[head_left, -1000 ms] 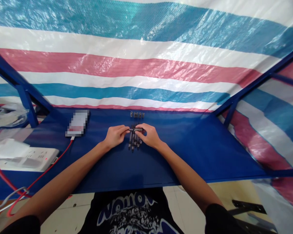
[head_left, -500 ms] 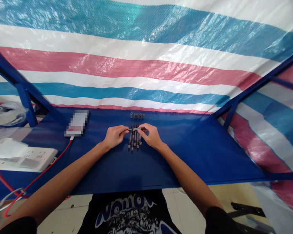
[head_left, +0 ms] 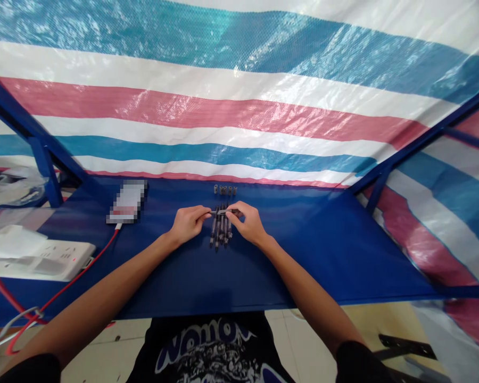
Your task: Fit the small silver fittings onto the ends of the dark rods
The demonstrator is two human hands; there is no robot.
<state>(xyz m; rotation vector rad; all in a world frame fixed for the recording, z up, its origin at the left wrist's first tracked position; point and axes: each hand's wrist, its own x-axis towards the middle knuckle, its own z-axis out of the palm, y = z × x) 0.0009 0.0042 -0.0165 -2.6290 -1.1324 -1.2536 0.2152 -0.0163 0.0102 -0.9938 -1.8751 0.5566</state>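
Between my two hands a pen (head_left: 221,212) is held level, crosswise above a row of pens. Its left end is pinched by the thumb and fingers of my left hand (head_left: 190,223). The right end sits in the closed fingers of my right hand (head_left: 246,222), which hide part of it. Beneath lie several dark-tipped clear pens (head_left: 221,234), side by side and pointing toward me. Farther back on the blue table (head_left: 191,276), several small grey cylindrical pieces (head_left: 223,190) stand in a line; their exact kind is too small to tell.
A blurred-out phone (head_left: 128,201) lies at the left with a red cable (head_left: 99,252) plugged in. Left of it is a white power strip (head_left: 64,258). Striped plastic sheeting (head_left: 231,117) hangs behind the table, and blue frame bars (head_left: 407,135) slant at both sides.
Almost nothing differs. Both hands keep the same hold on the pen, and the view has shifted very slightly.
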